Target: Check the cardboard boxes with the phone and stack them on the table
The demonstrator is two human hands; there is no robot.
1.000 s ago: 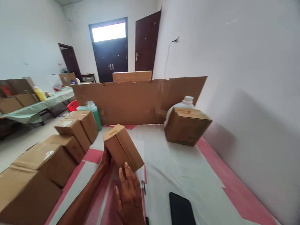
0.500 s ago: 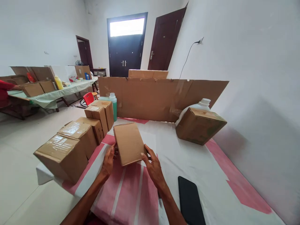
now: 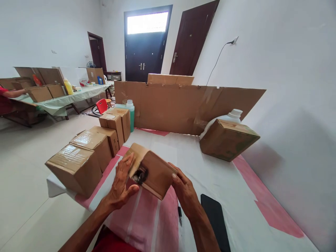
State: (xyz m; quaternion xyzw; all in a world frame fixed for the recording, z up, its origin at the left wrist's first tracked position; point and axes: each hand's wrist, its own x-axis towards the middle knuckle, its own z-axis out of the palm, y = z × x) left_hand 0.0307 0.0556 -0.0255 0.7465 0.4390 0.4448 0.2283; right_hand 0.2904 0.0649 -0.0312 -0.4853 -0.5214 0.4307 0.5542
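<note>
A small brown cardboard box is tilted between my hands, its near side facing me. On that side, near the left end, is a dark, roundish, glossy patch, blurred; I cannot tell whether it is a hole. My right hand grips the box's right end, thumb on the near side. Against the left end rest the stretched fingers of my left hand, with the thumb spread away from the cardboard. A pen lies beside my right wrist, and a black phone lies to the right of it.
Several cardboard boxes line the table's left edge, with a green bottle behind them. A cardboard panel stands at the back. A tilted box leans by a white jug at right. A person's arm shows far left.
The box has been turned, so its side with the dark patch now faces me. My left fingers have moved up onto its end and the thumb has spread. The view has shifted slightly.
</note>
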